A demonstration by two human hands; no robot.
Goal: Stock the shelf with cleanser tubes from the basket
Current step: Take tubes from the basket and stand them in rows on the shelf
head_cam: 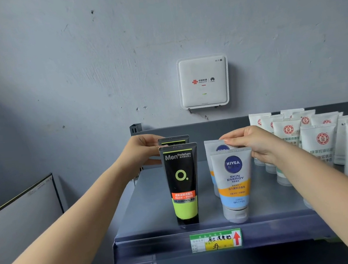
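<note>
Cleanser tubes upright on shelf [273,211]: left grip [142,150] pinches rear black tube [173,140], right grip [253,142] rear Nivea tube [214,147].

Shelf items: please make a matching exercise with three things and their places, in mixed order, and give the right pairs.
Things:
1. front black Mentholatum tube
2. front Nivea tube
3. white tubes with red seals

Places:
A. right part of the shelf
B. left, by the left hand
C. middle, by the right hand

Pairs: 1-B, 2-C, 3-A

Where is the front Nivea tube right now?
The front Nivea tube stands cap-down near the shelf front edge, right of the black Mentholatum tube.
</note>
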